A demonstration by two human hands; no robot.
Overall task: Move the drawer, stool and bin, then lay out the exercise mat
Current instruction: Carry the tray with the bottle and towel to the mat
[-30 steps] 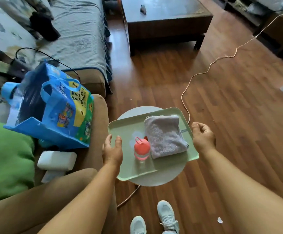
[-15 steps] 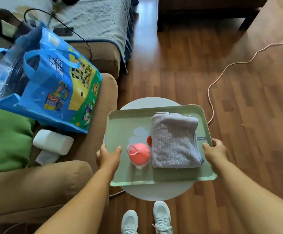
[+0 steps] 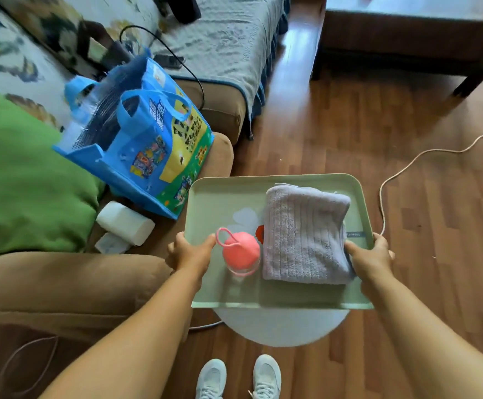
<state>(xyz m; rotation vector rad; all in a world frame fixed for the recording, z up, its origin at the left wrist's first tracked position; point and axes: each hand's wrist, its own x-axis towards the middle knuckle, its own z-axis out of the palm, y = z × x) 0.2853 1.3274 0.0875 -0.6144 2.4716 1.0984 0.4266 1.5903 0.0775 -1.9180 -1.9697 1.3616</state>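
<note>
A pale green tray point(image 3: 220, 203) is gripped at both side rims — the left hand point(image 3: 192, 251) curled over its left edge, the right hand point(image 3: 371, 256) over its right. On the tray a folded grey towel point(image 3: 303, 234) is laid beside a pink-capped bottle point(image 3: 240, 253). Beneath the tray a round white stool point(image 3: 283, 326) is partly seen. Left of the tray, a blue shopping bag point(image 3: 148, 145) is printed with characters too blurred to be read.

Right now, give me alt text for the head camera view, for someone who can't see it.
Two hands, left hand and right hand, grip the sides of a green tray carrying a folded towel and a pink-capped bottle, above a round white stool on a wooden floor, beside a brown sofa.
</note>
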